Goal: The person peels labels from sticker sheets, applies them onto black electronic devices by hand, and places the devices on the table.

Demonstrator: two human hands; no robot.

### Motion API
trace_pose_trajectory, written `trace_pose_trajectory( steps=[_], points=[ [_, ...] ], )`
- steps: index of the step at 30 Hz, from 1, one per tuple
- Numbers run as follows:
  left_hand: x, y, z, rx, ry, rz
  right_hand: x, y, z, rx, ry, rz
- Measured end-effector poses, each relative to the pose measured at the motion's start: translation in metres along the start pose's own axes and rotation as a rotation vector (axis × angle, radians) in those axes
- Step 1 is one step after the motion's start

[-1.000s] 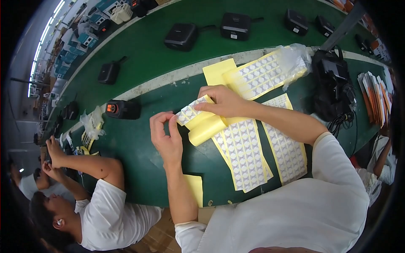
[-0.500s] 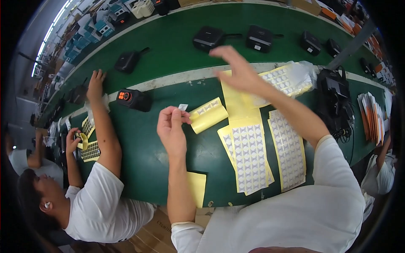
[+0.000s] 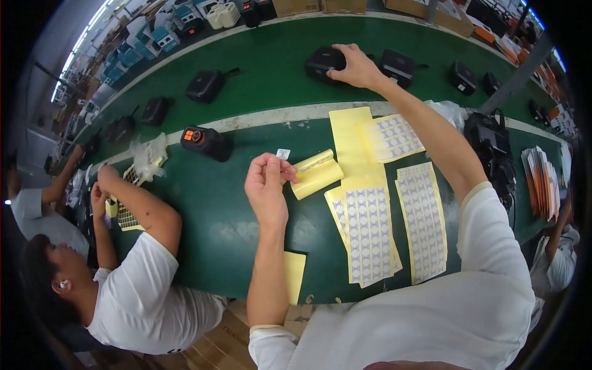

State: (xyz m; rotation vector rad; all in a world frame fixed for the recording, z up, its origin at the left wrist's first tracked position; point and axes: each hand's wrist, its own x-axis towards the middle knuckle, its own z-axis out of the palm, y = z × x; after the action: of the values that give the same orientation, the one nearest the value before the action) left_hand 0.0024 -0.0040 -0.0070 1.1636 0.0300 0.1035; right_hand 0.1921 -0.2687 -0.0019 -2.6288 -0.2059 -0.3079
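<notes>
My left hand (image 3: 267, 188) is closed, pinching a small white label (image 3: 283, 153) at the thumb and fingertips. Beside those fingers, a curled yellow label sheet (image 3: 319, 177) touches or lies very near them; whether they also grip it I cannot tell. Out on the green belt, my right hand (image 3: 359, 66) reaches around the side of a black zippered case (image 3: 324, 64), thumb at the front and fingers over the top. Below it, a yellow backing sheet (image 3: 351, 126) lies by flat sheets of printed labels (image 3: 369, 234), with another label sheet (image 3: 422, 222) to their right.
More black cases (image 3: 206, 85) stand along the belt (image 3: 265, 61). A black device with orange buttons (image 3: 206, 143) is on the table left of my hands. Black adapters with cables (image 3: 489, 142) and a stack of papers (image 3: 538, 182) are at right. A co-worker (image 3: 139, 290) sits at left.
My right hand has moved forward onto the black case. My left hand keeps the label. The co-worker's arm has drawn back from the belt, and the view has shifted slightly.
</notes>
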Motion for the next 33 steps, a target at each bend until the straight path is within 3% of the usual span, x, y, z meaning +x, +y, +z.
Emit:
trace_pose_trajectory(
  steps=[4,7,13,20,33],
  points=[
    [-0.004,0.004,0.005,-0.069,-0.004,0.036,-0.036,-0.033,-0.016,0.333,-0.011,-0.036],
    [-0.008,0.008,0.011,-0.150,-0.030,0.056,-0.070,-0.069,-0.029,0.766,-0.190,-0.012],
    [-0.015,0.007,0.012,-0.060,-0.032,0.116,-0.116,-0.108,-0.025,1.028,-0.355,0.008],
    [-0.017,0.006,0.018,0.020,0.044,0.144,-0.131,-0.119,-0.019,1.097,-0.390,0.095],
    [-0.017,0.002,0.018,0.054,0.116,0.163,-0.139,-0.120,-0.012,0.965,-0.248,-0.041]
  ],
)
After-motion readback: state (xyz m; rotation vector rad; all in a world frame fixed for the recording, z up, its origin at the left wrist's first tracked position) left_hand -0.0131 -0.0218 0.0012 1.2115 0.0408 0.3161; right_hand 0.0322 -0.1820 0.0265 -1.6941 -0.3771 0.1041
